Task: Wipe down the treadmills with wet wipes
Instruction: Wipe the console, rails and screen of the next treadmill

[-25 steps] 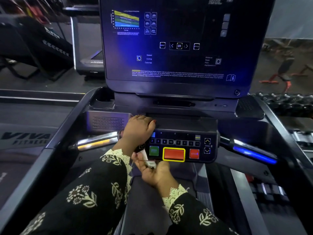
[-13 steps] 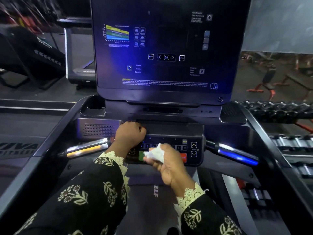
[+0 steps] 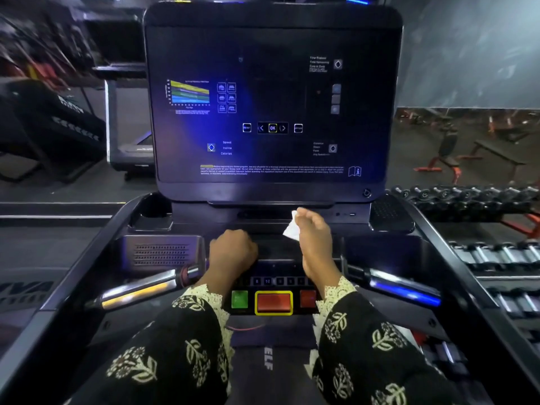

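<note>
Head camera looks down at a treadmill with a big dark screen standing up at its far edge. Small signs and a little striped chart glow on the screen.

Both hands are out in front, a bit apart. The right hand is up near the far edge of the treadmill top, just under the screen and a little right of the middle. Its thumb and fingers pinch a white wet wipe. The wipe hangs from the hand, over the dark ledge under the screen. I cannot tell if the wipe touches the ledge.

The left hand is left of the middle and rests on the top of the button panel. Its fingers are curled. I cannot tell if they grip the panel or only rest on it.

On the near edge of the panel, between the two flowery sleeves, sit a green button, a big red button with a yellow rim, and a small red button.

A shiny handle bar sticks out to the left. Another handle bar with a blue light sticks out to the right.

Past the right edge of the treadmill there are rows of dumbbells.
</note>
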Motion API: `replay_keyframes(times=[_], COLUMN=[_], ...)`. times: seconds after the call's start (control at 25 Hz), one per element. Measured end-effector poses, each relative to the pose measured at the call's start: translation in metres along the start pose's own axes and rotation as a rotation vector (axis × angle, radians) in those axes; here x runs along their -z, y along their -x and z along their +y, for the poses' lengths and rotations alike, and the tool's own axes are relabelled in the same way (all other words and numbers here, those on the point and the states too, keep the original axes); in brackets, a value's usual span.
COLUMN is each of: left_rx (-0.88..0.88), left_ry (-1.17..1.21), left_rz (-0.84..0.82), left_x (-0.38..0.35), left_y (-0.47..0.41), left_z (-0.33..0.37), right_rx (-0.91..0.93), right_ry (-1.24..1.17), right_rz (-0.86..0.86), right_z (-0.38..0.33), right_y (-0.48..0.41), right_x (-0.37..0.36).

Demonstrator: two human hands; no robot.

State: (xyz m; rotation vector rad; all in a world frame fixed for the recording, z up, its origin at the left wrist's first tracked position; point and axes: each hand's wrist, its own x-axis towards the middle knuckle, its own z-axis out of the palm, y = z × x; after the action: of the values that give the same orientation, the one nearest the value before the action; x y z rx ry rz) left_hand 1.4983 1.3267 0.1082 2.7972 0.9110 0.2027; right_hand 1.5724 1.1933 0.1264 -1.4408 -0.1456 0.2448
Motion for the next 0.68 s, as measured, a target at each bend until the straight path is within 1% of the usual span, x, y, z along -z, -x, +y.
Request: replay_keyframes(times=[0.08,0.12,0.16,0.24,0.28,0.32,0.4,0.48,0.56,0.68], left_rx=[-0.016,-0.026,-0.039,-0.057,-0.056,-0.048,-0.021,0.014,0.053,0.153], left_ry=[-0.006,-0.007,-0.006,-0.006,-0.012,-0.018,-0.011,0.046,0.155,0.380], left_rz=[-0.004,-0.004,0.000,0.019,0.029,0.035,0.029,0.017,0.034,0.164], left_x=[0.000,0.000,0.000,0.000,0.001,0.002,0.005,0.007,0.007,0.002], left_y=[-0.004,-0.006,-0.009,-0.013,-0.015,-0.018,-0.025,-0.030,-0.032,-0.032], left_z=[-0.003,-0.005,-0.007,-0.012,-0.014,-0.016,-0.019,-0.022,-0.025,-0.030], right_rx=[0.384,0.568,0.713,0.916,0.987,1.039,1.131,1.202,1.212,1.210], right_ry=[0.366,0.488,0.614,0.896,0.981,1.013,0.999,0.984,0.973,0.920], right_rz=[0.045,0.048,0.049,0.075,0.072,0.036,-0.085,-0.156,-0.198,-0.291], right_z=[-0.002,-0.001,0.000,0.011,0.018,0.023,0.031,0.032,0.032,0.033], right_y=[-0.019,-0.031,-0.044,-0.068,-0.077,-0.081,-0.084,-0.082,-0.076,-0.066], right_x=[0.002,0.003,0.002,0.001,0.000,-0.003,-0.012,-0.033,-0.061,-0.101])
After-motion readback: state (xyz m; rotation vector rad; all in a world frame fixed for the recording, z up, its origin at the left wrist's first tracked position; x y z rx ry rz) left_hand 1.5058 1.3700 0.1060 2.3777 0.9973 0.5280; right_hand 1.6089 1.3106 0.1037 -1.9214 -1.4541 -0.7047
